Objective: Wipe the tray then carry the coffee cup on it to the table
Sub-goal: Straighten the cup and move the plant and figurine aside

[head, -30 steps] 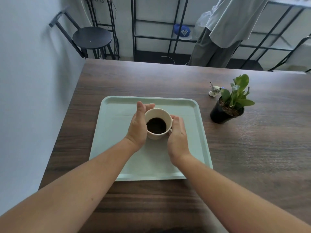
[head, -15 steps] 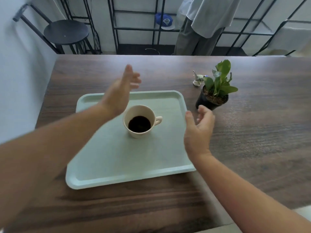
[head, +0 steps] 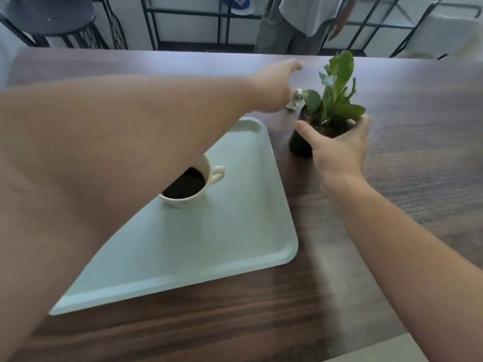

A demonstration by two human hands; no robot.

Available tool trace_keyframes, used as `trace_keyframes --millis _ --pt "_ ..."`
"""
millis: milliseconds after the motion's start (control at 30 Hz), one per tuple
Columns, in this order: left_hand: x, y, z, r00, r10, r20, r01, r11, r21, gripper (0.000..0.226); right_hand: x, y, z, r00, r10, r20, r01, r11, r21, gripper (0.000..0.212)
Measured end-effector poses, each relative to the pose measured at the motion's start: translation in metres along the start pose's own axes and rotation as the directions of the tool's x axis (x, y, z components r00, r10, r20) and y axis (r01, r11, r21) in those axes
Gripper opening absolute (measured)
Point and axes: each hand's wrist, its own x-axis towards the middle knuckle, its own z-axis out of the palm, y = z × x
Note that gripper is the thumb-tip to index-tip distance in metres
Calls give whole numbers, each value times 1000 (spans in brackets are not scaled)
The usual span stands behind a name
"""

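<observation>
The left forearm passes right over the one coffee cup point(head: 192, 185) on the one pale green tray point(head: 230, 231) — a dip of that arm could, I judge, knock it and spill coffee. The left hand point(head: 274, 84) reaches flat toward the far counter point(head: 418, 178), fingers together, gripping nothing. The right hand point(head: 339, 146) is wrapped around the single potted plant point(head: 334, 100) just beside the tray; one small figurine point(head: 294, 101) stands behind it.
</observation>
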Motion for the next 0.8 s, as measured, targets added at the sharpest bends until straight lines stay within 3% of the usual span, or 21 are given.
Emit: trace_keyframes --millis 67,333,633,800 --pt "10 2 9 1000 27 9 -27 997 69 55 3 2 -1 1000 -3 -9 4 1000 11 63" --pt "24 -12 23 994 95 -57 -76 959 274 24 5 0 -11 999 -44 18 45 997 -70 69" --pt "-7 -25 11 978 111 -177 -70 972 226 14 -6 -5 -23 991 -117 62 129 955 -266 68" --pt "-63 -45 -36 922 218 -320 -148 962 230 22 -20 -25 -23 978 -168 123 195 945 -263 61"
